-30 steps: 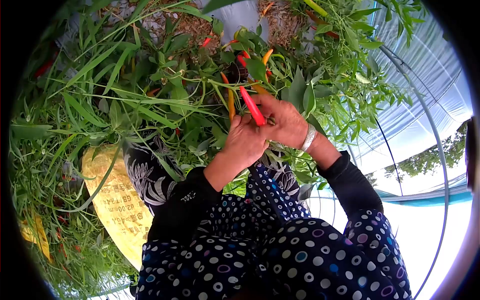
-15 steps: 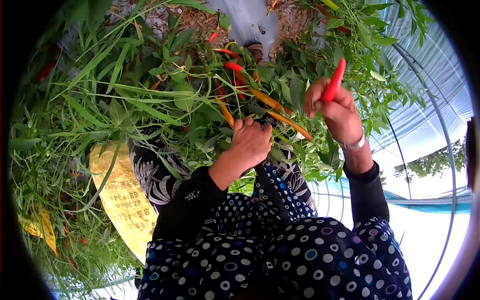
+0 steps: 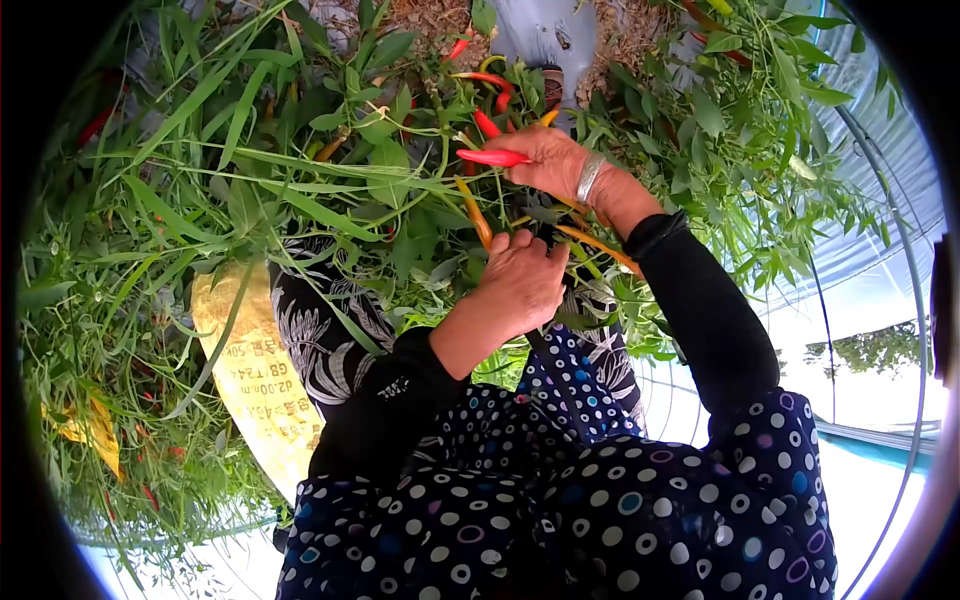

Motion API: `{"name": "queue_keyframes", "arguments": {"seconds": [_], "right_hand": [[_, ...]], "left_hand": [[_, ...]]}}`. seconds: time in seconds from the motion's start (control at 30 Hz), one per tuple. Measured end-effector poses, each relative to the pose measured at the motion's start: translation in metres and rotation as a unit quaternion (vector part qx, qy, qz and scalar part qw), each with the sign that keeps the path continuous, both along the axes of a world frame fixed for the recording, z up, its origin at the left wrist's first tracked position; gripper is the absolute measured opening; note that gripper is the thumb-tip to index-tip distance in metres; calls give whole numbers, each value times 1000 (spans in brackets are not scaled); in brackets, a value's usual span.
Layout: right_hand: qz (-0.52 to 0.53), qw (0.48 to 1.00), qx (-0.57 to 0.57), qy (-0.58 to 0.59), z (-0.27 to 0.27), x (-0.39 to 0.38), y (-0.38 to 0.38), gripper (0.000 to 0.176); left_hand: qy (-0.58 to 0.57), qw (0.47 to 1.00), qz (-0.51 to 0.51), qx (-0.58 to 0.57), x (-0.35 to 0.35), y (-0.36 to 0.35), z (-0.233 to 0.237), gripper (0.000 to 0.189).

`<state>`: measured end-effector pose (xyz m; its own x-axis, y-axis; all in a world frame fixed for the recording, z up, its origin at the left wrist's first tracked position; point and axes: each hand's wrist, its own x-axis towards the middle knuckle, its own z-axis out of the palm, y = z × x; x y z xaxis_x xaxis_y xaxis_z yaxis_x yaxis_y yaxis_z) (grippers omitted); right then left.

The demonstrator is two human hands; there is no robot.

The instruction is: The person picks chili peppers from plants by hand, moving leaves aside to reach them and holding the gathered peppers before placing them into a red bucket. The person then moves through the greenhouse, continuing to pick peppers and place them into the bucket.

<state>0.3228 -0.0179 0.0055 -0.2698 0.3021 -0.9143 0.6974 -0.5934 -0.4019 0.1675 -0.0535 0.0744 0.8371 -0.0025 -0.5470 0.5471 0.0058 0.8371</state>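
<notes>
Red pepper in right hand, grip closed on one end, other end pointing left over the pepper plants. More red peppers just beside it. Left hand lower, fingers curled among leaves; can't tell how closed its grip is or what's in it. Orange pepper near its fingertips, another orange pepper to its right. Silver bracelet on right wrist. Printed yellow sack at left, beside patterned trouser leg.
</notes>
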Motion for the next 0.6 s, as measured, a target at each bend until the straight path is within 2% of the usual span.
{"name": "queue_keyframes", "arguments": {"seconds": [0.07,0.13,0.17,0.2,0.23,0.27,0.3,0.33,0.37,0.4,0.43,0.47,0.5,0.53,0.6], "right_hand": [[77,995,56,-24,0,-3,0,31],[110,993,37,-38,2,3,4,26],[126,988,75,-49,4,6,2,24],[141,982,113,-61,7,9,1,22],[159,976,135,-67,11,13,1,23],[159,976,134,-67,12,15,-1,23],[75,990,70,-93,13,16,-3,23],[-11,993,4,-119,15,19,-4,23],[-145,985,6,-94,1,32,-29,27],[-144,985,7,-94,1,33,-26,27],[-281,942,-54,-176,3,33,-25,25],[-410,869,-113,-252,3,35,-26,23],[-313,900,-88,-292,-3,42,-31,25],[-314,899,-89,-292,-6,46,-36,25],[-346,850,-235,-320,-9,47,-38,24]], "left_hand": [[3,1000,13,-3,2,1,-1,40],[-38,975,212,-47,3,-5,-6,42],[-67,952,286,-86,3,-4,-15,44],[-67,952,286,-87,4,-5,-21,44],[17,873,410,-264,5,-5,-28,46],[101,742,509,-424,6,0,-31,47],[159,660,547,-489,4,10,-33,54],[186,644,564,-482,1,11,-38,60],[207,646,563,-472,1,12,-37,65],[229,647,562,-461,0,13,-37,69],[228,647,563,-461,0,9,-41,69],[250,665,549,-440,-1,3,-45,72],[272,683,533,-418,-1,-2,-50,76],[272,684,532,-419,-1,-9,-53,76],[317,648,541,-433,-3,-5,-52,78]]}}
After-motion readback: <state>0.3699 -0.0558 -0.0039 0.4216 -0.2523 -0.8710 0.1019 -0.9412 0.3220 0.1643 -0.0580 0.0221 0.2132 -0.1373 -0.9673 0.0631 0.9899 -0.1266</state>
